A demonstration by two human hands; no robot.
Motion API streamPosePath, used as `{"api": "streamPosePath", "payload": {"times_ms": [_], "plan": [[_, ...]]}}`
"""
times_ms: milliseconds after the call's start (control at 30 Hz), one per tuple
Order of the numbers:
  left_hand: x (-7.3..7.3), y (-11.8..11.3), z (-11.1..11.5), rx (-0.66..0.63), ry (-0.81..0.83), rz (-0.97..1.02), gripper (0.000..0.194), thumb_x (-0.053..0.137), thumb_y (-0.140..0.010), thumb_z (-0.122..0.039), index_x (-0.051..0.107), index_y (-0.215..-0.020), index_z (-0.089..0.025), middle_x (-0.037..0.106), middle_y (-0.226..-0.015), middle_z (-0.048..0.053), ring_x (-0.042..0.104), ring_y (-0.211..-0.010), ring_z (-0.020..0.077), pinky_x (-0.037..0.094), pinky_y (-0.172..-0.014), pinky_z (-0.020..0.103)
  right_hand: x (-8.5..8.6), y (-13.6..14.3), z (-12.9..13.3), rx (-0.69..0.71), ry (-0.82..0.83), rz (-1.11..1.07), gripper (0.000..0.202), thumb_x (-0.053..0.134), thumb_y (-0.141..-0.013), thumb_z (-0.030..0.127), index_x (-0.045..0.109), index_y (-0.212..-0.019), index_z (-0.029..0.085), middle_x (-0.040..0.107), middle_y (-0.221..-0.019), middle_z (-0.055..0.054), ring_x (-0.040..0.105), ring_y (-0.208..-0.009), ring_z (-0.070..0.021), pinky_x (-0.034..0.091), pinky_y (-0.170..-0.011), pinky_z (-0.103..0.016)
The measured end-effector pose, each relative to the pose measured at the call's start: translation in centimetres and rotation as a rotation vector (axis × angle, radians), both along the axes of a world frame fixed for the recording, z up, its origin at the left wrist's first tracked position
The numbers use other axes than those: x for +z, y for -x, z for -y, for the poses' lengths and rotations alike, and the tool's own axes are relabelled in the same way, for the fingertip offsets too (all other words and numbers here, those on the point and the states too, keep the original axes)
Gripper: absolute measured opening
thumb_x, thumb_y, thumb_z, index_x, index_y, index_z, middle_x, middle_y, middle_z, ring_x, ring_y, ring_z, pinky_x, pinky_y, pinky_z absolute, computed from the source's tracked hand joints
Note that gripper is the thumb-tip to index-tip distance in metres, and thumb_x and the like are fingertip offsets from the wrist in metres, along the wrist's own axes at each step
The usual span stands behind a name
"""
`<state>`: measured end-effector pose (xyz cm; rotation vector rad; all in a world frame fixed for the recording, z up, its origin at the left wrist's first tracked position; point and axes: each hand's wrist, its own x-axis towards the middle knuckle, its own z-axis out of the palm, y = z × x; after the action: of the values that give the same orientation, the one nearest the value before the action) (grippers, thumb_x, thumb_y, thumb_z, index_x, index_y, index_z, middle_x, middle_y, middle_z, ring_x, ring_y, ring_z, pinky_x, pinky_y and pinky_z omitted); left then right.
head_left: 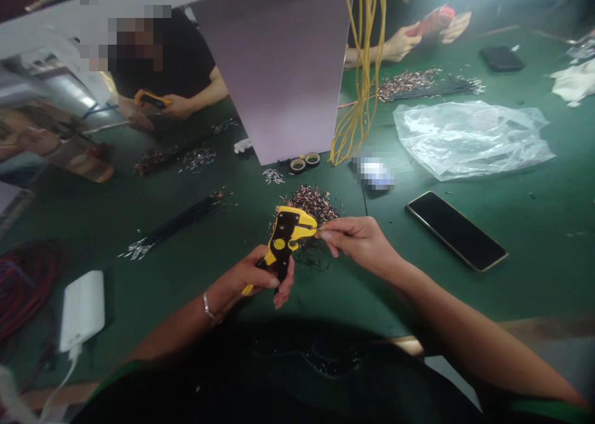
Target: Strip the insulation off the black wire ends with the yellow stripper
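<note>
The left hand (267,278) grips one wire stripper (281,235); the right hand (360,241) pinches one thin wire (319,229) at the tool's nose, by a heap of scraps (312,202), too many to count; much looks done; one near black wire bundle (181,222) lies left, finished or waiting, I can't tell; I see two tape rolls (312,159), one phone (458,230).

Dark-screened phone (457,230) on green tabletop (548,275), right; clear plastic bag (471,137) beyond; white power bank (82,311) left.
</note>
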<state>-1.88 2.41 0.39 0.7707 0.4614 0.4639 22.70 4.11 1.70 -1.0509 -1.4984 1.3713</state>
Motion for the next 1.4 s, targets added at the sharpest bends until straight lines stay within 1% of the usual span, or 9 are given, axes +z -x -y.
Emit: {"api": "streamPosePath", "payload": {"times_ms": [167,567,700,767,867,933,1067,1200,1400], "plan": [[0.6,-0.3,0.2,0.028,-0.012,-0.021,0.02,0.073,-0.068,-0.018,0.067,-0.085,-0.01,0.064,-0.062,0.004,0.059,-0.047,0.014,0.053,-0.048,0.029,0.1,-0.1,-0.1,-0.006,0.009,0.032,0.019,0.065,-0.081,0.033,0.076,-0.077,0.019,0.055,-0.048,0.003,0.047,-0.05,-0.0109,0.04,-0.055,-0.029],[0.7,-0.5,0.7,0.083,-0.007,-0.07,0.018,0.072,-0.069,-0.018,0.063,-0.083,-0.012,0.062,-0.058,0.0,0.055,-0.043,0.0114,0.053,-0.045,0.025,0.6,-0.1,-0.1,-0.017,0.062,0.012,0.02,0.064,-0.081,0.035,0.076,-0.082,0.018,0.062,-0.052,0.002,0.047,-0.05,-0.0102,0.036,-0.049,-0.026],[0.3,-0.3,0.7,0.14,-0.031,-0.08,0.013,0.07,-0.071,-0.016,0.062,-0.081,-0.013,0.055,-0.049,-0.004,0.045,-0.034,0.0071,0.044,-0.035,0.018,0.8,0.0,-0.1,-0.02,0.068,0.035,0.02,0.064,-0.081,0.034,0.076,-0.08,0.018,0.062,-0.052,0.001,0.045,-0.049,-0.0099,0.036,-0.048,-0.026],[0.0,-0.2,0.6,0.146,-0.037,-0.055,0.012,0.07,-0.071,-0.015,0.062,-0.081,-0.013,0.052,-0.047,-0.005,0.041,-0.032,0.0063,0.041,-0.033,0.017,0.8,0.0,-0.1,-0.018,0.065,0.051,0.02,0.064,-0.081,0.034,0.076,-0.079,0.018,0.062,-0.051,0.002,0.045,-0.049,-0.0099,0.036,-0.049,-0.026],[-0.3,0.0,0.4,0.11,-0.037,-0.043,0.016,0.071,-0.069,-0.016,0.063,-0.083,-0.013,0.056,-0.052,-0.003,0.045,-0.035,0.0076,0.044,-0.035,0.02,0.7,-0.1,-0.2,-0.009,0.057,0.057,0.02,0.063,-0.081,0.033,0.076,-0.077,0.018,0.061,-0.05,0.002,0.045,-0.05,-0.0101,0.036,-0.05,-0.026],[-0.3,0.0,0.2,0.117,-0.044,-0.059,0.018,0.071,-0.068,-0.016,0.063,-0.084,-0.012,0.057,-0.055,-0.002,0.047,-0.038,0.0082,0.046,-0.038,0.021,0.7,-0.1,-0.3,-0.011,0.049,0.055,0.02,0.063,-0.081,0.034,0.076,-0.076,0.018,0.061,-0.05,0.002,0.046,-0.051,-0.0107,0.036,-0.051,-0.026],[-0.2,0.2,-0.3,0.166,-0.042,-0.058,0.02,0.071,-0.066,-0.015,0.063,-0.084,-0.012,0.057,-0.058,-0.001,0.049,-0.041,0.0094,0.047,-0.04,0.023,0.7,-0.2,-0.3,-0.022,0.039,0.046,0.021,0.064,-0.08,0.033,0.075,-0.072,0.018,0.061,-0.05,0.001,0.047,-0.052,-0.0112,0.037,-0.052,-0.027],[-0.3,0.2,-0.6,0.205,-0.035,-0.035,0.024,0.072,-0.066,-0.017,0.063,-0.088,-0.012,0.058,-0.062,0.0,0.052,-0.046,0.0106,0.048,-0.045,0.025,0.6,-0.2,-0.1,-0.031,0.036,0.05,0.019,0.064,-0.08,0.032,0.076,-0.075,0.017,0.061,-0.05,0.001,0.047,-0.051,-0.0111,0.039,-0.053,-0.027],[0.1,-0.5,-0.7,0.338,-0.108,-0.077,0.027,0.074,-0.066,-0.016,0.062,-0.089,-0.011,0.062,-0.069,0.002,0.055,-0.052,0.0124,0.049,-0.051,0.03,0.0,-0.1,0.1,0.042,-0.011,0.103,0.02,0.064,-0.081,0.032,0.076,-0.077,0.017,0.062,-0.051,0.001,0.052,-0.052,-0.0117,0.043,-0.056,-0.028]]}}
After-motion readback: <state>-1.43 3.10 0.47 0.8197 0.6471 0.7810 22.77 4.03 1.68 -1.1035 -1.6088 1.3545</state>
